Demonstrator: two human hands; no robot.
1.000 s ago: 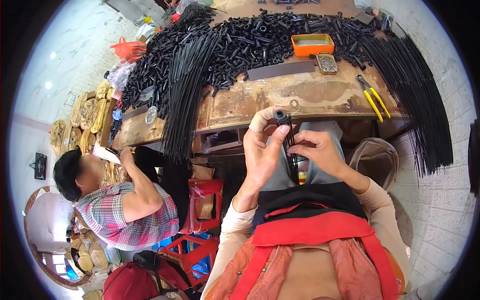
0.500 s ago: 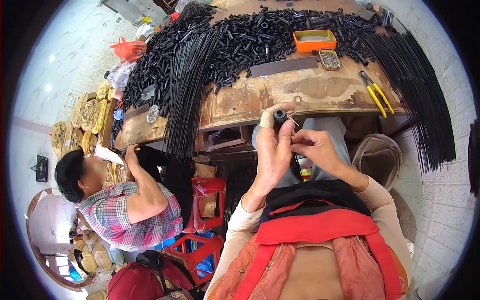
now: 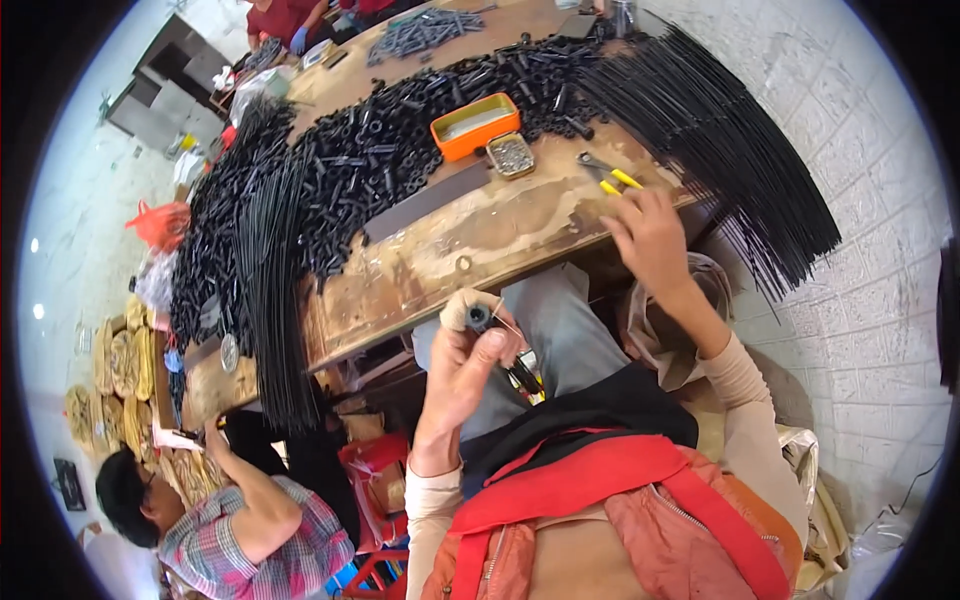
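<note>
You've got cream long sleeves, the right sleeve [image 3: 748,405] and left sleeve [image 3: 433,505] both wrinkled. Beige finger wrap [image 3: 462,305] on your left hand [image 3: 452,378]. Salmon-orange jacket [image 3: 640,545], puckered fabric, with a metal zipper [image 3: 672,507]. Bright red waist band [image 3: 560,482], a red strap [image 3: 715,512] on your right. Black cloth [image 3: 605,415] over your lap, faded grey-blue trousers [image 3: 560,315] below. Partly covered, cut unclear.

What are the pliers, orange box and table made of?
Pliers: likely steel, grey sheen; yellow handles smooth, plastic or rubber, can't tell which. Orange box: probably plastic, smooth, evenly coloured, rounded corners. Table: apparently wood, brown top worn and stained.
</note>
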